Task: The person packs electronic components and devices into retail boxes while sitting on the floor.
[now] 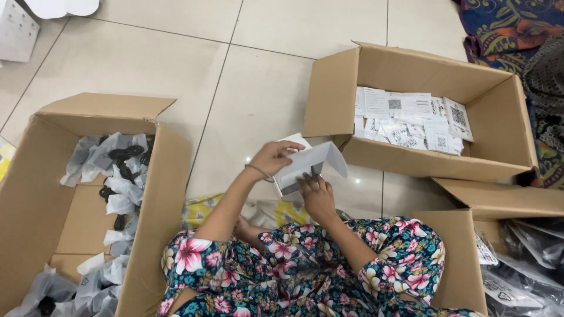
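I sit on the tiled floor (264,88) with my knees apart, and I hold a small white carton (305,164) above my lap, just past my floral trousers (305,270). My left hand (271,157) curls over the carton's top at about ten o'clock of it, fingers wrapped around its upper edge and thumb underneath, so the grip is closed on the box. My right hand (317,196) sits at six o'clock of the carton, fingers bent up against its underside and pressing on the open flap; they are partly closed, touching the card.

At two o'clock from my hands stands an open cardboard box (499,117) with a layer of white leaflets (411,120) lying flat inside. At nine o'clock a second, larger cardboard box (35,194) holds black cables in grey plastic bags (117,176). At four o'clock, just beside my right knee, a third cardboard box (458,252) shows clear plastic bags (523,270) in it.
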